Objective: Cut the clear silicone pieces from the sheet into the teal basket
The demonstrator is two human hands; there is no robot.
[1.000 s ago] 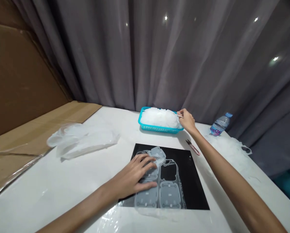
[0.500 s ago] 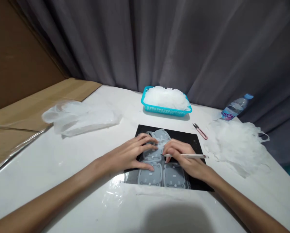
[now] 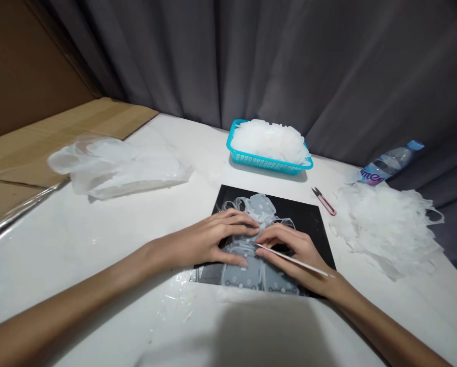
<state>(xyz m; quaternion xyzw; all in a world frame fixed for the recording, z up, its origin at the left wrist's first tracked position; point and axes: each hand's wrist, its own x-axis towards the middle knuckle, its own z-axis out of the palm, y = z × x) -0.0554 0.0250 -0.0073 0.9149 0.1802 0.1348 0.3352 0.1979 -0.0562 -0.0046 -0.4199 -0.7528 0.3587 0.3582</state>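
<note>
On the white table lies a black mat [image 3: 312,224] with a clear, patterned plastic sheet [image 3: 243,270] of rounded grey panels on it. My left hand [image 3: 224,237] rests on the sheet with its fingers spread and thumb apart. Just to its right, my right hand [image 3: 289,250] grips a thin white pen-like tool [image 3: 297,262]. The tool's dark tip touches or nearly touches the sheet between my hands. Loose translucent strips curl up around the far panel [image 3: 261,204]. My fingers hide part of the sheet's middle.
A turquoise basket [image 3: 270,164] of white translucent pieces stands at the back. Pink-handled thread snips [image 3: 323,201] lie right of the mat, beside a heap of translucent plastic scraps [image 3: 388,229]. Behind the heap is a water bottle [image 3: 392,163]. A plastic bag [image 3: 125,168] and cardboard [image 3: 98,120] lie left.
The white tool has swung from nearly level to slanting down toward my right wrist. Translucent strips beyond my hands have lifted and spread. The whole view has shifted slightly.
</note>
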